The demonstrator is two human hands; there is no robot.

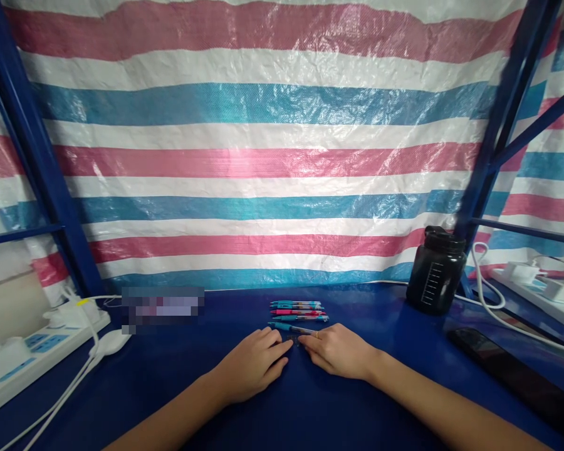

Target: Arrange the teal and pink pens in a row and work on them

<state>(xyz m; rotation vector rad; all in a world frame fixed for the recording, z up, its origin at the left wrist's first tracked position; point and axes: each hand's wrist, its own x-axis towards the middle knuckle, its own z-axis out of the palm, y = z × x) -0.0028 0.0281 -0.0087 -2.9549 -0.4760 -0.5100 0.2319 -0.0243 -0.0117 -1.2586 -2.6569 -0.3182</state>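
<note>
Both my hands rest on the dark blue table [348, 413], fingertips meeting near its middle. My left hand [254, 363] and my right hand [338, 352] have their fingers drawn together around a blue pen [287, 327] that lies between them, partly hidden by the fingers. Just beyond the hands, a short row of pens [297, 310] with blue and pink barrels lies side by side on the table.
A black jug with a measuring scale [436, 270] stands at the back right. A dark flat device [512, 376] lies at the right. White power strips [32, 351] and cables sit at left and right. A striped tarpaulin [263, 156] backs the table, with blue frame posts at both sides.
</note>
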